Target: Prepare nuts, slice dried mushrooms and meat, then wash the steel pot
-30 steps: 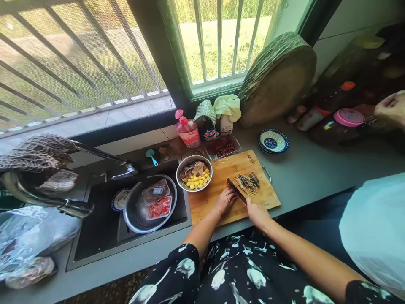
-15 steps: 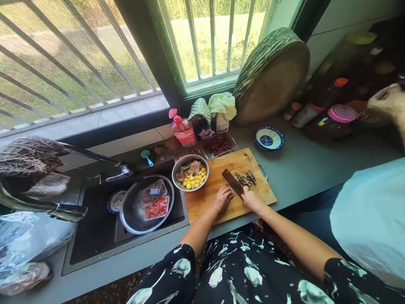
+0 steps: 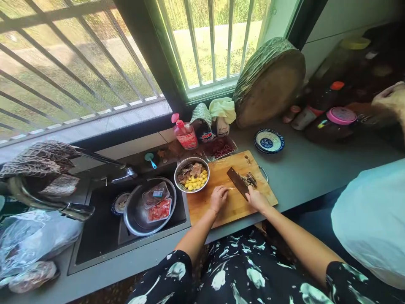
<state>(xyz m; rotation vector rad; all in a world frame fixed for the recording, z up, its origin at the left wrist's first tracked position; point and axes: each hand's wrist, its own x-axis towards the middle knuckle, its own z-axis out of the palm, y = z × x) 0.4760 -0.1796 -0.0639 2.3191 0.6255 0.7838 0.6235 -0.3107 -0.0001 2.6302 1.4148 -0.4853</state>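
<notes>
My right hand [image 3: 257, 199] is closed round the handle of a cleaver [image 3: 236, 180], whose dark blade slants over the wooden cutting board [image 3: 202, 209]. Just right of the blade lies a small heap of dark, shredded dried food [image 3: 249, 180], partly hidden by it. My left hand [image 3: 219, 198] rests on the board left of the cleaver, fingers curled together; what they pinch, if anything, is too small to name. A thin pale scrap [image 3: 230, 188] lies by its fingertips. At the board's left corner stands a metal bowl [image 3: 176, 181] of yellow balls [image 3: 195, 181] and brownish pieces.
Left, a large metal basin [image 3: 134, 226] with packaged meat [image 3: 159, 210] sits in the sink [image 3: 95, 240] below a faucet [image 3: 79, 211]. Behind the board are a tray of dark red strips [image 3: 222, 150] and a pink soap bottle [image 3: 186, 137]. Patterned plates [image 3: 269, 141] and another person [image 3: 373, 215] are right.
My left hand has drawn a little left, away from the blade. The cleaver has shifted slightly right, closer to the dark heap. The view has shifted slightly.
</notes>
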